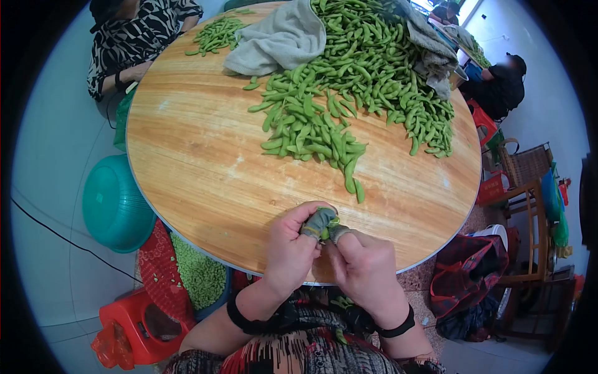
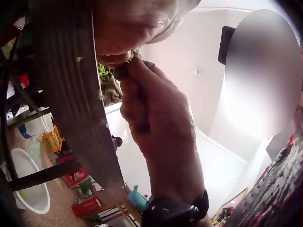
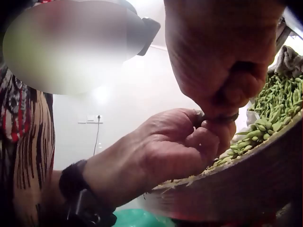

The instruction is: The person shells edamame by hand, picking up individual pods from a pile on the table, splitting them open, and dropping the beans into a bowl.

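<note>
In the head view, my left hand (image 1: 289, 249) and right hand (image 1: 369, 267) meet over the table's near edge, pinching a green pod (image 1: 325, 233) between them. Grey coverings wrap the thumb or finger ends of both. The left wrist view shows the left hand (image 2: 137, 26) above and the right hand (image 2: 161, 113) below, tips together. From the right wrist view, the right hand (image 3: 220, 52) is above the left hand (image 3: 165, 144); the pod is mostly hidden by fingers there. Beyond the hands, a heap of green pods (image 1: 305, 134) lies on the round wooden table (image 1: 199, 143).
Grey cloths (image 1: 280, 38) lie by the larger pod pile (image 1: 367, 56). Left of my lap are a container of shelled beans (image 1: 200, 274), a red stool (image 1: 140, 324) and a teal basin (image 1: 115, 202). A plaid bag (image 1: 464, 274) is at the right. Other people sit around.
</note>
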Demonstrator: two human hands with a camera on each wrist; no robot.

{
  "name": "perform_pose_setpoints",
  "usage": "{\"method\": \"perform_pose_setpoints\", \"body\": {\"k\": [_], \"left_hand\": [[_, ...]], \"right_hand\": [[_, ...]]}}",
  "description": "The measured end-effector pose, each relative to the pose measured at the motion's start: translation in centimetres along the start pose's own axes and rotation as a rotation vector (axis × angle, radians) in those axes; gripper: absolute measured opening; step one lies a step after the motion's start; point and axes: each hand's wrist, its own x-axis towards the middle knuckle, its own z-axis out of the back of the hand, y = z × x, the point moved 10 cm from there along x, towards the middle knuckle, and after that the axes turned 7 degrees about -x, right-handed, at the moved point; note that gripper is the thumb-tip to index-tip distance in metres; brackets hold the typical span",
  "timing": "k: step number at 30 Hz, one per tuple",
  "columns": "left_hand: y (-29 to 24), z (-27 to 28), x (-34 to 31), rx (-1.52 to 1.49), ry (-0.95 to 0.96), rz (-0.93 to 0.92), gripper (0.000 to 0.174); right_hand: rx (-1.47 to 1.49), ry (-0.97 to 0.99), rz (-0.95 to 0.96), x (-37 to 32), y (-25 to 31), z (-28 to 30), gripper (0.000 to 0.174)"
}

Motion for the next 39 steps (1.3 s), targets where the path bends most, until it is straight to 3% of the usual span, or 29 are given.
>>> {"method": "perform_pose_setpoints", "body": {"k": [2,4,6,8,12,14,17,19,21,23,25,27,29,33,37,39], "left_hand": [[0.3,0.2,0.2,0.03,-0.011,0.018,0.015],[0.0,0.5,0.5,0.057,-0.019,0.033,0.015],[0.8,0.8,0.5,-0.241,-0.015,0.196,0.018],[0.5,0.5,0.7,-0.3,0.03,0.175,0.019],[0.6,0.0,0.6,-0.429,0.007,0.197,0.025],[0.7,0.0,0.5,-0.449,0.015,0.197,0.026],[0.5,-0.4,0.1,-0.438,0.058,0.162,0.022],[0.3,-0.9,-0.3,-0.411,0.092,0.123,0.017],[-1.1,-1.1,-0.6,-0.163,0.117,-0.044,0.028],[-1.0,-0.8,-0.5,-0.132,0.123,-0.062,0.028],[-0.7,-0.4,-0.3,-0.099,0.131,-0.077,0.027],[0.6,0.3,0.4,-0.315,0.06,0.055,0.022],[0.6,0.3,0.4,-0.408,-0.025,0.06,0.023],[0.6,0.8,0.0,-0.555,-0.167,0.072,0.032],[1.8,1.0,0.2,-0.579,-0.095,0.143,0.028],[1.5,1.1,0.2,-0.521,-0.043,0.107,0.025]], "right_hand": [[-0.176,0.048,0.068,0.0,0.9,-0.6,0.01],[-0.092,0.007,0.06,0.2,0.6,-0.5,0.01],[-0.008,-0.036,0.056,0.2,-0.3,-0.8,0.01],[0.596,0.062,-0.302,-0.3,-4.8,-3.3,0.013],[0.655,-0.056,-0.395,-0.2,-5.2,-2.9,0.018],[0.795,0.032,-0.543,-0.5,-6.1,-3.6,0.017],[0.823,0.055,-0.599,-0.8,-6.8,-4.2,0.016],[0.801,0.06,-0.597,-0.9,-7.0,-4.6,0.016],[0.779,0.066,-0.596,-1.1,-7.1,-4.6,0.016],[0.767,0.132,-0.534,-0.9,-6.2,-4.7,0.017],[0.804,0.081,-0.582,-1.0,-6.5,-4.9,0.016],[0.841,0.031,-0.623,-0.9,-6.2,-5.6,0.014],[0.559,-0.224,-0.343,0.3,-4.1,-2.9,0.01],[0.556,-0.237,-0.323,0.5,-2.9,-2.5,0.007],[0.693,-0.239,-0.376,0.7,-2.6,-2.4,0.007],[0.915,-0.155,-0.461,0.4,-3.7,-3.4,0.011]]}}
